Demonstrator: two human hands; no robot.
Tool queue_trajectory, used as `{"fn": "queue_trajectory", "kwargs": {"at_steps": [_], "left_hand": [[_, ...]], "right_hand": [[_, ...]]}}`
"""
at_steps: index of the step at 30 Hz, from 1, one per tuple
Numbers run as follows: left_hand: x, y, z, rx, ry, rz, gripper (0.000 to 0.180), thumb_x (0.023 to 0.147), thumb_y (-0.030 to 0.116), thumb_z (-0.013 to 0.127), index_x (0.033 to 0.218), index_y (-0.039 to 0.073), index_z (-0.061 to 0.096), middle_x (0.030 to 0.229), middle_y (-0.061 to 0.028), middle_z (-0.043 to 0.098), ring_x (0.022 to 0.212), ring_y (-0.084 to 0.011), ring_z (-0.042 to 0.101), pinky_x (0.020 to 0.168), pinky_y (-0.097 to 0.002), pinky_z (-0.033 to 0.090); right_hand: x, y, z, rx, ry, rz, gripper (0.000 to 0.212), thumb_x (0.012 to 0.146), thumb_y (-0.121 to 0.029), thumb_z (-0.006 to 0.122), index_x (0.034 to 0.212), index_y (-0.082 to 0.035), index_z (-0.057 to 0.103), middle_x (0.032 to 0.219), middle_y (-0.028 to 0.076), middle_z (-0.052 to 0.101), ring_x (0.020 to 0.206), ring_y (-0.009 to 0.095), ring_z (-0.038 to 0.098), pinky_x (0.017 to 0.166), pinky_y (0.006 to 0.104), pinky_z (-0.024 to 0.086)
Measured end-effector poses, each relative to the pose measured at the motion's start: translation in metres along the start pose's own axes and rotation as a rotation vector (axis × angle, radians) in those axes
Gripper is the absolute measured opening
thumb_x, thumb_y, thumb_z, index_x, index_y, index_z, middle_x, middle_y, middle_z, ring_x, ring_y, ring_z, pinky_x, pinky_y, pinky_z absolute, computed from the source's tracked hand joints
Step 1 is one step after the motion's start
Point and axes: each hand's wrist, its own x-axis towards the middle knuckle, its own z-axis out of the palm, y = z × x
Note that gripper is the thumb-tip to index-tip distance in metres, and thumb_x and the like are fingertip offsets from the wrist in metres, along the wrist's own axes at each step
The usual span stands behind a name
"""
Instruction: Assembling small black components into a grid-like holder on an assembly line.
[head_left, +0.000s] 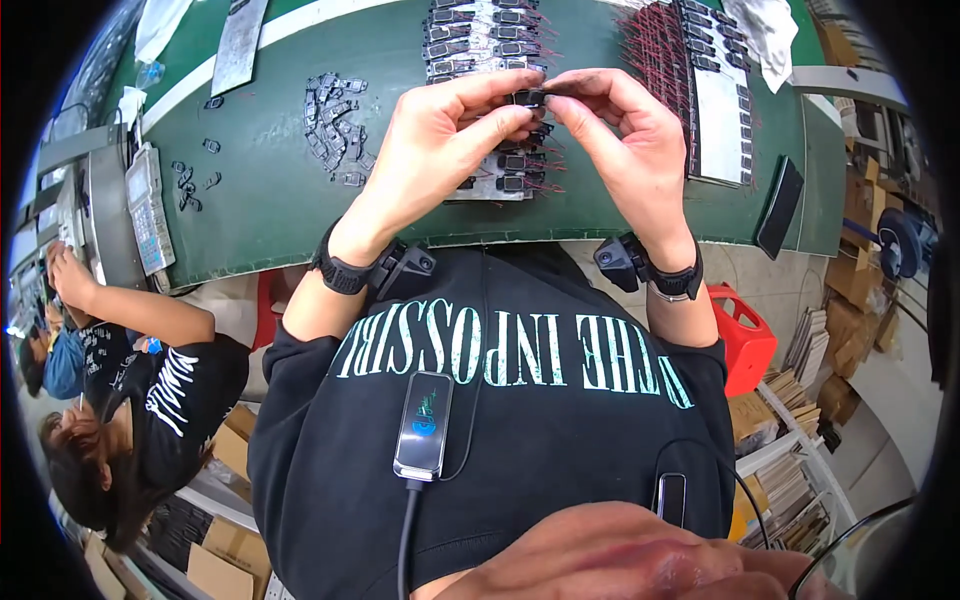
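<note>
Between the fingertips of both hands is a small black part, raised over the table. My left hand pinches its left end with thumb and forefinger. At its right end, the thumb and forefinger of my right hand close in on it, their tips dark with grime. Below my hands lies a pale board bearing rows of small black parts with thin red wires; my hands hide its middle. Loose black parts of a similar kind make up a pile left of my left hand.
On the right a second board carries black parts and dense red wires, near a dark phone. Fewer loose parts lie at the left, by a pale keypad device. A red stool stands right; a co-worker sits left.
</note>
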Motion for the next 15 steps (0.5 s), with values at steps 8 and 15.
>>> {"fn": "queue_trajectory", "kwargs": {"at_steps": [8,15], "left_hand": [[0.001,-0.003,-0.004,0.265,0.0,0.132,0.034,0.091,0.007,0.067,0.125,0.001,0.061,0.099,-0.009,0.073,0.088,-0.0113,0.07,0.076,-0.0244,0.057],[0.003,-0.002,-0.006,0.287,-0.007,0.177,0.026,0.092,0.008,0.066,0.116,0.0,0.063,0.094,-0.0092,0.074,0.084,-0.0125,0.072,0.073,-0.0245,0.057]], "right_hand": [[0.003,0.0,-0.002,-0.042,-0.09,-0.001,0.013,0.089,-0.003,0.067,0.101,0.002,0.068,0.096,0.005,0.068,0.085,0.011,0.066,0.077,0.023,0.053],[0.015,0.001,-0.014,0.237,-0.261,0.196,0.014,0.091,-0.004,0.066,0.104,0.001,0.067,0.103,0.004,0.066,0.086,0.008,0.062,0.079,0.0223,0.051]]}}
